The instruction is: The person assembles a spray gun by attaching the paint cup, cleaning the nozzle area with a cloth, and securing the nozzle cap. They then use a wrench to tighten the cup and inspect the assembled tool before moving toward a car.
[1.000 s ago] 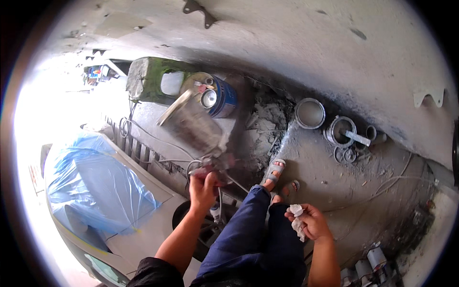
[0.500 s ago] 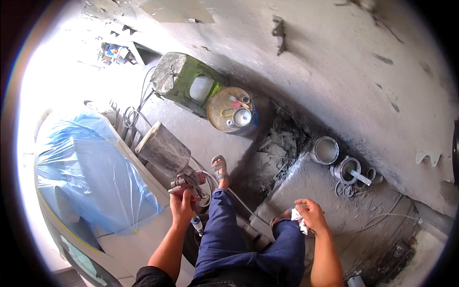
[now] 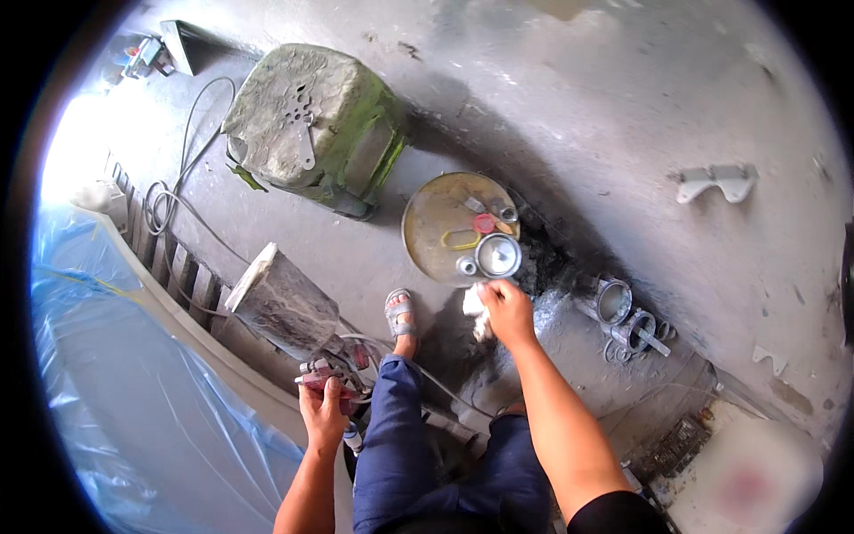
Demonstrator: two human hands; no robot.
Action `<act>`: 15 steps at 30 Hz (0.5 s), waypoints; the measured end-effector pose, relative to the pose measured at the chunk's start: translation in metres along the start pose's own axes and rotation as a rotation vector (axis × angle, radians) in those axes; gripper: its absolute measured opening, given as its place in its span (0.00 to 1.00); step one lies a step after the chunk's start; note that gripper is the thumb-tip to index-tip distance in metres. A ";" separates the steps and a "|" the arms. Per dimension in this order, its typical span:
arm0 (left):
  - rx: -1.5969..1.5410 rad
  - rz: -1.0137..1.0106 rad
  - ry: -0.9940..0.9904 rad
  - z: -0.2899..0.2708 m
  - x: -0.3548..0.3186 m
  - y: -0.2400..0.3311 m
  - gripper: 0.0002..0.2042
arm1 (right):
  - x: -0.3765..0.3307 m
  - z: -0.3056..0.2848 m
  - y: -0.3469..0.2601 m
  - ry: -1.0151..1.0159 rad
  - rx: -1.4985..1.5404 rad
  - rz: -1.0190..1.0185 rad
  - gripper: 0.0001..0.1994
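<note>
The left hand (image 3: 322, 411) is wrapped tight around the red handle of a spray gun (image 3: 327, 374). The gun's big grey cup (image 3: 286, 304) sticks up and leans to the left, and thin hoses (image 3: 391, 349) run from the gun. The right hand (image 3: 507, 307) is closed around a crumpled white rag (image 3: 475, 311). It holds the rag right at the near edge of a round drum lid (image 3: 445, 222). A small shiny round cap (image 3: 497, 255) sits on that lid, just beside the rag. A foot in a sandal (image 3: 399, 313) stands on the grey floor between the two hands. A dirty green stool (image 3: 311, 125) stands farther back
</note>
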State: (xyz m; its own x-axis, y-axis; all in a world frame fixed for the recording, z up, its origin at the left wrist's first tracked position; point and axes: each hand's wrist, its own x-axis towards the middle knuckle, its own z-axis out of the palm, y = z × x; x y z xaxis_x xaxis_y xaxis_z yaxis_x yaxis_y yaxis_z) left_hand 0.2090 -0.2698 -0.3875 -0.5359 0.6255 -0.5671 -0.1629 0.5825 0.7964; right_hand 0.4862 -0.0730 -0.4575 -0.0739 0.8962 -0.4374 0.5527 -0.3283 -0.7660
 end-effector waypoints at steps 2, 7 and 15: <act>-0.021 -0.044 0.017 -0.009 0.021 0.014 0.11 | 0.045 0.038 -0.009 0.075 -0.065 -0.073 0.10; -0.075 -0.111 0.032 -0.029 0.060 0.030 0.11 | 0.117 0.096 -0.008 0.194 -0.245 -0.317 0.13; -0.106 -0.134 0.056 -0.041 0.070 0.009 0.09 | 0.150 0.017 0.024 0.268 -0.324 0.176 0.12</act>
State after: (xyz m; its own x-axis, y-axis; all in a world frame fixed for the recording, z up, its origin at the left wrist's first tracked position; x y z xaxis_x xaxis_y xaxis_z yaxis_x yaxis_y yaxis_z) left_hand 0.1359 -0.2422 -0.4114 -0.5484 0.5146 -0.6591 -0.3208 0.5984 0.7341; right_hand 0.4745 0.0488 -0.5500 0.2386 0.8945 -0.3780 0.7719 -0.4109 -0.4851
